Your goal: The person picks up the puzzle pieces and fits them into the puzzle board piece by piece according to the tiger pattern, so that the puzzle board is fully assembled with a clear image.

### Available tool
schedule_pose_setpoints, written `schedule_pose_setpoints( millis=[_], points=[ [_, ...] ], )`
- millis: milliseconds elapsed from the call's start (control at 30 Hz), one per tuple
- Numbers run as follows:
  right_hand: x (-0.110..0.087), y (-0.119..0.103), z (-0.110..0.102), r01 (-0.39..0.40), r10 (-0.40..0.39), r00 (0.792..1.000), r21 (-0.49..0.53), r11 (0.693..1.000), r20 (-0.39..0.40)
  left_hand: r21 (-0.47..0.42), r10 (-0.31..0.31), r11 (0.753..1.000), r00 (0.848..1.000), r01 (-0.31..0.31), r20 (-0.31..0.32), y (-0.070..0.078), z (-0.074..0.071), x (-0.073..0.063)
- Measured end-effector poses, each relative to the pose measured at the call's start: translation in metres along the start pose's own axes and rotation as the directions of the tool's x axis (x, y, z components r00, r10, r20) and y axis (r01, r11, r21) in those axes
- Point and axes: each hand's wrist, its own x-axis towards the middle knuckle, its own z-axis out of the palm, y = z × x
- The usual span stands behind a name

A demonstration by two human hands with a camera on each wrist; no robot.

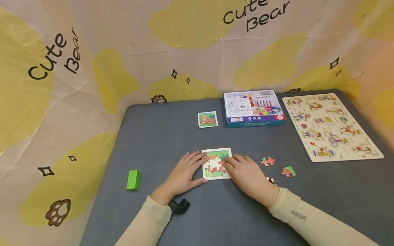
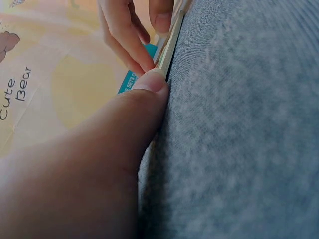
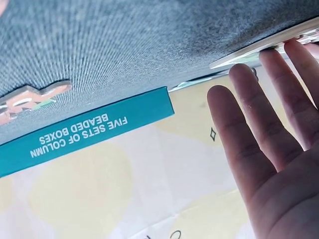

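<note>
A small square jigsaw board (image 1: 216, 177) with a pale frame lies on the table, partly filled with green and orange pieces; a white gap shows in its middle. My left hand (image 1: 182, 174) rests at the board's left side, fingers spread over its upper left edge and thumb at the lower left corner. From the right, my right hand (image 1: 249, 176) touches the pieces along the board's right side with extended fingers (image 3: 244, 92). Its fingertips hide part of the picture. Loose jigsaw pieces (image 1: 288, 171) lie right of this hand, one partly covered by the wrist.
A small picture card (image 1: 208, 119) lies behind the board, beside a boxed bead set (image 1: 253, 108). At the right is a large wooden puzzle board (image 1: 333, 128) with figures. A green block (image 1: 133, 180) stands at the left. Printed cloth hangs behind the grey table (image 1: 163, 136).
</note>
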Motion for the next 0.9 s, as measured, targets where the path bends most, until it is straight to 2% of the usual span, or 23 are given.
schedule_pose_setpoints(
  millis=[367,600,900],
  points=[
    [0.007,0.002,0.003,-0.004,0.005,0.998,-0.010,1.000,0.056,-0.017,0.026,0.999,0.999,-0.027,-0.020,-0.002,0.000,-0.001],
    [0.011,0.005,0.001,-0.023,0.019,0.998,0.072,0.997,0.063,-0.025,0.031,0.999,0.999,-0.032,-0.025,-0.003,0.000,0.000],
    [0.010,0.010,0.005,0.037,-0.037,0.999,0.086,0.996,0.006,-0.011,0.022,1.000,1.000,-0.023,-0.011,-0.003,-0.001,0.001]
  ],
)
